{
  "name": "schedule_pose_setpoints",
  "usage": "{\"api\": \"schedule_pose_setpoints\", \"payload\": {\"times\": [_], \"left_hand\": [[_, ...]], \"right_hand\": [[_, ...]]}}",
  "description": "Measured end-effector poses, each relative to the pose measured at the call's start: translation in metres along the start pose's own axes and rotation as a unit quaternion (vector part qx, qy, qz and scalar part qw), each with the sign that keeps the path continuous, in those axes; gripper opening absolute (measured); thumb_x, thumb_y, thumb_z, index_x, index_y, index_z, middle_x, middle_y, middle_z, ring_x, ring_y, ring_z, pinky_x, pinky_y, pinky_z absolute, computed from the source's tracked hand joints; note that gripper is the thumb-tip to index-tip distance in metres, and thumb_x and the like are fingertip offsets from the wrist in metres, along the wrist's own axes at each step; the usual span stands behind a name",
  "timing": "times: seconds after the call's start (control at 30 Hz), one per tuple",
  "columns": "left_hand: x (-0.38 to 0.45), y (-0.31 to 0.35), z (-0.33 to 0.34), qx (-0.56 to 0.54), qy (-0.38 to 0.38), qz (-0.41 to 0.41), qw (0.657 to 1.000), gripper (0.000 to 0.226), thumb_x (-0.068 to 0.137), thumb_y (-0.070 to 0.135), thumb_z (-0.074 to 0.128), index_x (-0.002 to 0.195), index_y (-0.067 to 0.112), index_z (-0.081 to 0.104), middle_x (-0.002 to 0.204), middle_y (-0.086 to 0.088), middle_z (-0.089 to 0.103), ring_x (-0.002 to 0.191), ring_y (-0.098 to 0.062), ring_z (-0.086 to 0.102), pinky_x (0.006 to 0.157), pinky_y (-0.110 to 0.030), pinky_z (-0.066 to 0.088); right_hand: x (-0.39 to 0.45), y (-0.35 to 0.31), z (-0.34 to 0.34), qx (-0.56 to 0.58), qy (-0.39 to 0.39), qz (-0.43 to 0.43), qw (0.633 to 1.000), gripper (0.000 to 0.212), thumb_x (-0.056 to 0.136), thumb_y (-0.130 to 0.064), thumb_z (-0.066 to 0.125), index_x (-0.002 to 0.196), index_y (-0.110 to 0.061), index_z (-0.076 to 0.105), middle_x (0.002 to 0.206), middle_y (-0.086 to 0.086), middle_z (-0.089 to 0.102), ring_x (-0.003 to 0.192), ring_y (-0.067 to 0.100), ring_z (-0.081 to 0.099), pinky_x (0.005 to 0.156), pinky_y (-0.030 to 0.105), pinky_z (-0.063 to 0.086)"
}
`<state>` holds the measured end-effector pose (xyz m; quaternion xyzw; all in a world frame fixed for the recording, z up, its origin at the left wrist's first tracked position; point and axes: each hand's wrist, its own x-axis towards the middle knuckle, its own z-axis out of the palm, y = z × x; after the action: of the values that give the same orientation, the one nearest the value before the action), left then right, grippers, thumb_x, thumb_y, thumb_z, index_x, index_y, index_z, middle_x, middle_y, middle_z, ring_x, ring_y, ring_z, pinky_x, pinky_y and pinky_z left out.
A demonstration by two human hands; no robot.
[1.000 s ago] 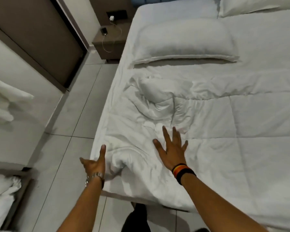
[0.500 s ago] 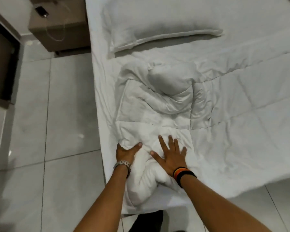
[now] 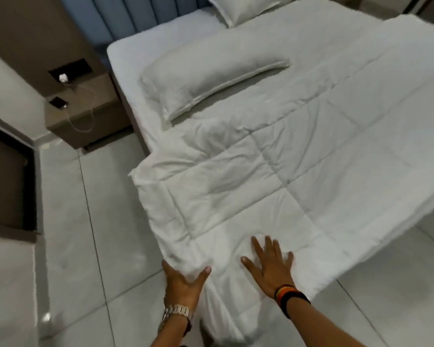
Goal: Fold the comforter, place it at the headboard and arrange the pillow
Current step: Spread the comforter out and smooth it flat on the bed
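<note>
A white quilted comforter (image 3: pixel 298 159) lies spread over the bed, its near corner hanging past the mattress edge. My left hand (image 3: pixel 182 281), with a metal watch, grips that near corner between thumb and fingers. Flat on the comforter just to the right rests my right hand (image 3: pixel 269 266), fingers spread, wearing dark wristbands. A white pillow (image 3: pixel 206 78) lies across the bed past the comforter's far edge. A second pillow (image 3: pixel 243 6) leans at the blue headboard (image 3: pixel 140 13).
A brown nightstand (image 3: pixel 85 113) stands left of the bed with a phone (image 3: pixel 58 102) on a charging cable. Grey tiled floor (image 3: pixel 85 234) runs along the bed's left side and near end. A dark doorway sits at far left.
The bunched comforter corner now lies flatter and spread out. My left hand has taken hold of the corner edge; the view has swung so the headboard and nightstand show.
</note>
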<state>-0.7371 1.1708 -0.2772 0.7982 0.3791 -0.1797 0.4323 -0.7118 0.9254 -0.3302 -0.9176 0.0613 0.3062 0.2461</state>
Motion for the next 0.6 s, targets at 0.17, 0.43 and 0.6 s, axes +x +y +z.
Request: {"api": "schedule_pose_setpoints", "payload": {"times": [0.17,0.43,0.6], "left_hand": [[0.084,0.064,-0.059,0.035,0.017,0.169,0.985,0.128,0.071,0.070,0.080,0.166,0.026,0.007,0.159,-0.007,0.045,0.140,-0.031,0.050,0.114,-0.042,0.043],[0.342,0.245,-0.078,0.214,-0.063,0.293,0.930,0.159,0.047,0.077,0.088,0.166,0.022,-0.003,0.170,-0.013,0.025,0.156,-0.032,0.026,0.124,-0.049,0.029],[0.416,0.299,-0.058,0.314,-0.214,0.338,0.861,0.176,0.026,0.081,0.087,0.165,0.017,0.000,0.168,-0.009,0.031,0.152,-0.030,0.034,0.122,-0.042,0.033]], "right_hand": [[0.018,-0.062,-0.002,0.108,0.101,0.013,0.989,0.111,0.069,-0.103,-0.008,0.166,-0.049,-0.001,0.178,-0.002,-0.010,0.163,0.019,-0.014,0.124,0.061,-0.020],[0.171,-0.192,-0.032,0.191,0.224,0.067,0.954,0.095,0.083,-0.096,0.006,0.165,-0.050,0.001,0.177,-0.005,-0.011,0.163,0.016,-0.015,0.126,0.052,-0.021],[0.236,-0.243,-0.003,0.140,0.179,0.178,0.957,0.110,0.069,-0.098,-0.016,0.166,-0.046,-0.006,0.175,0.004,-0.023,0.161,0.026,-0.024,0.124,0.059,-0.020]]}}
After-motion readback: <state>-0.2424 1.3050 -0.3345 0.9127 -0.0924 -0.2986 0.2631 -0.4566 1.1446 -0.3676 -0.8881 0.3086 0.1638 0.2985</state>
